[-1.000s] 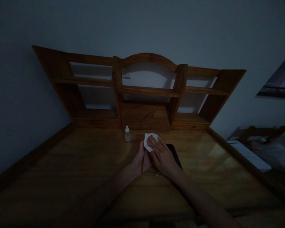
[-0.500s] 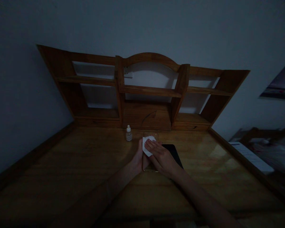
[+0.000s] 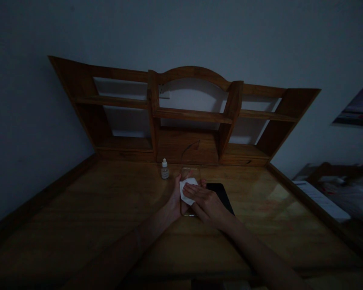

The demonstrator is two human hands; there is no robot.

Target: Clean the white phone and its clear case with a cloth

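A clear phone case (image 3: 186,172) is held upright-lengthwise above the desk by my left hand (image 3: 174,201), whose fingers wrap behind it and show at its right edge. My right hand (image 3: 207,201) presses a white tissue (image 3: 186,196) flat against the case with its fingertips. Just right of the case lies a dark phone (image 3: 220,192), partly hidden by my right hand. A small clear bottle with a white dropper top (image 3: 165,171) stands to the left, beyond my left hand.
The wooden desk (image 3: 115,205) has raised side edges. At its back rises a wooden shelf unit (image 3: 193,117). Beyond the right edge lie white papers (image 3: 317,199) beside a wooden chair (image 3: 335,173). A wall socket (image 3: 164,95) shows behind the shelf.
The tissue under my right fingers has slid down the case, baring more of its upper end. My left hand keeps its hold. The bottle and phone stay in place.
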